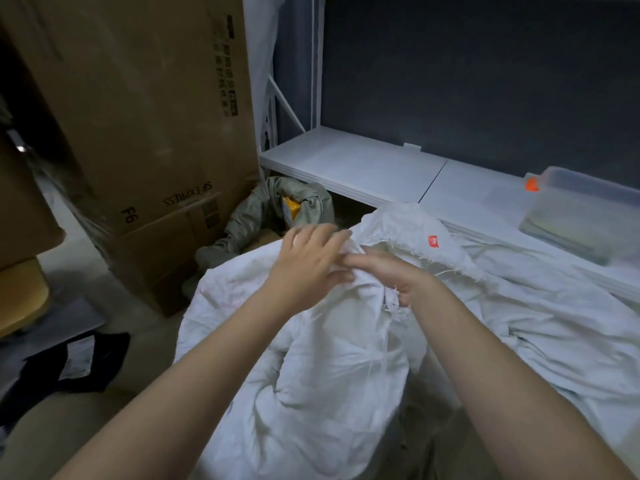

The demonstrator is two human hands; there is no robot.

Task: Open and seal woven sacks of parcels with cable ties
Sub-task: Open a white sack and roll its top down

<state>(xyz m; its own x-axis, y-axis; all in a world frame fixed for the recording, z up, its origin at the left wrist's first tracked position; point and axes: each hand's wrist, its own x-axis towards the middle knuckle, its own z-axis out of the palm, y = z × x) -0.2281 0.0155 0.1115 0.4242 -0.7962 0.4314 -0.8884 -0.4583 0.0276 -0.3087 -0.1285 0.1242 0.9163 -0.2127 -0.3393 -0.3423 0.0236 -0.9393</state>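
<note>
Both hands meet at frame centre on the crumpled white woven sack [322, 358]: the left hand [308, 265] lies fairly flat against its gathered mouth, the right hand [391, 271] pinches the fabric. Bunch the neck tightly, probably, before tying.

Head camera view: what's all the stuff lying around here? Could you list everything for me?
woven sack: one, white, centre, neck bunched
red tag: one, on the sack's frayed rim
second sack: one, white, lying at right against the shelf
cardboard boxes: several, brown, left
grey-green sack: one, open, beside the boxes
yellow parcel: one, inside it
shelf: one, white, back
plastic tub: one, clear, on the shelf
black parcel: one, white label, floor left
left hand: on the sack's neck
right hand: grips the neck
</note>
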